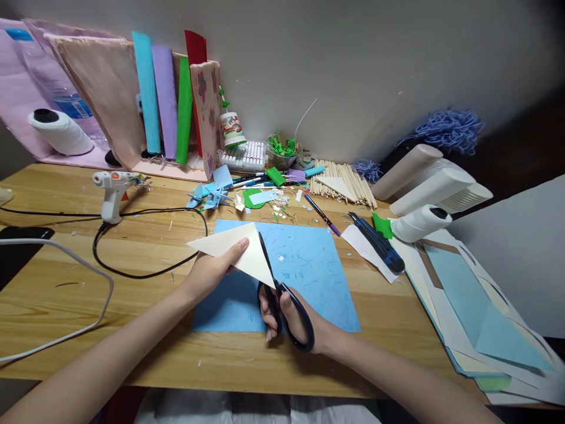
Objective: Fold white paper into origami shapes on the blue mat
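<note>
My left hand [223, 262] pinches a cream paper triangle [232, 240], thumb on top and fingers underneath. In my right hand [293, 315] is a pair of black-handled scissors [304, 330], with thumb and fingers through the loops. The scissor blades lie along the triangle's right edge, close to its lower right corner; whether they are cutting into it I cannot tell. Both hands are above a blue sheet [309, 265] that lies on the wooden table and bears pen marks and small scraps.
A glue gun [112, 191] with a black cord stands on the left. Paper scraps [260, 200] and a purple pen [322, 215] lie behind the sheet. To the right are a blue utility knife [377, 241], a thread cone [421, 224] and stacked paper [477, 312]. Wooden sticks [344, 182] are at the back.
</note>
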Action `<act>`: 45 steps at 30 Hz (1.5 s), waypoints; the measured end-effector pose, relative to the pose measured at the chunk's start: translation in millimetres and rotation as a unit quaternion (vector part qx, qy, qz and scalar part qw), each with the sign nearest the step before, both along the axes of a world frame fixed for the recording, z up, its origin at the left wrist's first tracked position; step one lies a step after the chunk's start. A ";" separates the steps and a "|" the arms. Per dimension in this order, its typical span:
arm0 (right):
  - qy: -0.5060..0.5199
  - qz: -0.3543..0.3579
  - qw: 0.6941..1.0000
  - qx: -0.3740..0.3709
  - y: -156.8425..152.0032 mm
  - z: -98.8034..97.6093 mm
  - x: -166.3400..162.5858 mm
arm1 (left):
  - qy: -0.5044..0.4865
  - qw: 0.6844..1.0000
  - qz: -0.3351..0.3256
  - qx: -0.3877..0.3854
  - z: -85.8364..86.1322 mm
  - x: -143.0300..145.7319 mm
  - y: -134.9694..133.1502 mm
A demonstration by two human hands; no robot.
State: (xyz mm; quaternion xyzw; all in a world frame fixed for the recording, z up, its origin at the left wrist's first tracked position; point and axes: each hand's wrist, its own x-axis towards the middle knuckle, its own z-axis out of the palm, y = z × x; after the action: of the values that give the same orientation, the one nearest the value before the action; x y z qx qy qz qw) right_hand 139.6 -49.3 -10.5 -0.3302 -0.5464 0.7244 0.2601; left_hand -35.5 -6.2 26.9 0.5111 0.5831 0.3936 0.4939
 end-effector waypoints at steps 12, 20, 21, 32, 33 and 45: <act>0.002 -0.033 0.999 -0.013 -0.5 -5.4 0.1 | 0.007 1.000 -0.023 -0.009 0.5 4.9 -2.9; -0.010 -0.013 1.000 0.008 1.6 0.8 1.4 | 0.013 1.000 -0.014 0.001 3.5 4.6 -2.4; -0.011 -0.013 1.000 0.008 1.7 1.5 1.2 | 0.011 1.000 -0.014 0.002 3.2 4.4 -2.3; -0.002 -0.044 0.999 -0.017 1.1 -1.2 -1.5 | 0.016 1.000 -0.008 -0.024 4.9 6.0 -3.5; -0.001 -0.048 0.999 -0.023 0.3 -3.7 -2.0 | 0.015 1.000 -0.006 -0.026 5.2 6.3 -3.9; -0.218 -0.147 0.959 0.103 57.3 15.5 38.2 | 0.001 0.997 -0.046 -0.058 -10.4 9.3 -1.5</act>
State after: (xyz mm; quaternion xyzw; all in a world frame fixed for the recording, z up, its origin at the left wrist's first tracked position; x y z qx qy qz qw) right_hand 177.7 8.1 4.9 -0.5283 -0.6069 0.5284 0.2708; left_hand -26.3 -7.7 16.5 0.5082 0.5810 0.3357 0.5398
